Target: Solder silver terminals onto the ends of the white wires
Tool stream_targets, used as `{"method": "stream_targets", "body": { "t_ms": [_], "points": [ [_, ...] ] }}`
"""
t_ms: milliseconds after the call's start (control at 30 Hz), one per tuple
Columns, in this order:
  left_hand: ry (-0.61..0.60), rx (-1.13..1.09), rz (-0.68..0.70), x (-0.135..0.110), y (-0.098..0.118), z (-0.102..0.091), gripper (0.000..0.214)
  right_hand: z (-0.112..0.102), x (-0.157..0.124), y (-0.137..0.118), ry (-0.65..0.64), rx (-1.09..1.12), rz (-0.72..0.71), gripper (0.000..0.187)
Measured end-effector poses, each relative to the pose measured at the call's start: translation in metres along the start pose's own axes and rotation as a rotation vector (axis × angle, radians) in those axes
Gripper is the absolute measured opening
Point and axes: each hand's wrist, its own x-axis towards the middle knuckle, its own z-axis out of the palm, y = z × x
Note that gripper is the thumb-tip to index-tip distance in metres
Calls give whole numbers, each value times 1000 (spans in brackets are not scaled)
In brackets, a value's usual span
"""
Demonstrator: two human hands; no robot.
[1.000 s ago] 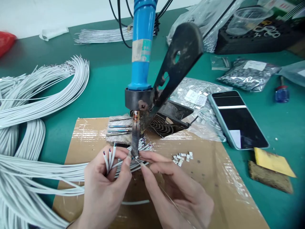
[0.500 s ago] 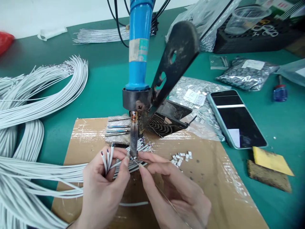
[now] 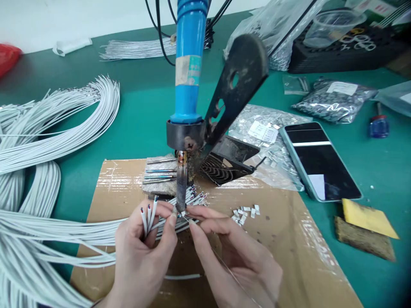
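A blue-handled soldering iron [image 3: 189,77] stands tip-down in a dark metal stand [image 3: 231,98] over a taped cardboard sheet [image 3: 289,239]. My left hand [image 3: 141,261] is closed on several white cables [image 3: 148,216], their stripped ends sticking up between the fingers, and its thumb and forefinger pinch one end at the iron's tip [image 3: 180,205]. My right hand [image 3: 234,261] pinches a thin solder wire [image 3: 224,265] and feeds its end to the same tip. More cable ends [image 3: 192,197] lie fanned just behind the tip.
Big bundles of white cable [image 3: 48,128] fill the left of the green table. Small white parts [image 3: 245,211] lie on the cardboard. A phone [image 3: 321,160], a yellow sponge [image 3: 367,218], a blue screwdriver [image 3: 379,124] and bags of parts [image 3: 334,100] sit to the right.
Both hands stay at the iron's tip; only slight shifts of the view and fingers show.
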Motion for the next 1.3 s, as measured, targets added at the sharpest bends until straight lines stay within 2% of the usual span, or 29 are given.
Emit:
{"method": "stream_targets", "body": {
  "t_ms": [133, 300, 367, 533, 767, 1067, 1300],
  "points": [
    [1, 50, 30, -2, 1, 1, 12, -3, 0, 3, -35, -9, -20, 19],
    [84, -9, -87, -5, 7, 7, 12, -2, 0, 2, -35, -15, -19, 18],
    [76, -23, -91, -5, 8, 7, 11, -2, 1, 1, -25, -21, -22, 18],
    [-8, 16, 9, -1, 2, 1, 12, -2, 1, 0, -3, -28, -17, 18],
    [-16, 32, 95, 1, 3, 1, 18, 3, 1, -4, 68, 8, -10, 20],
    [-8, 16, 82, 3, 2, 0, 19, 3, 1, -5, 55, -2, -21, 20],
    [7, -113, -8, 2, 5, 3, 19, 5, 0, -6, 56, 5, -14, 19]
  ]
}}
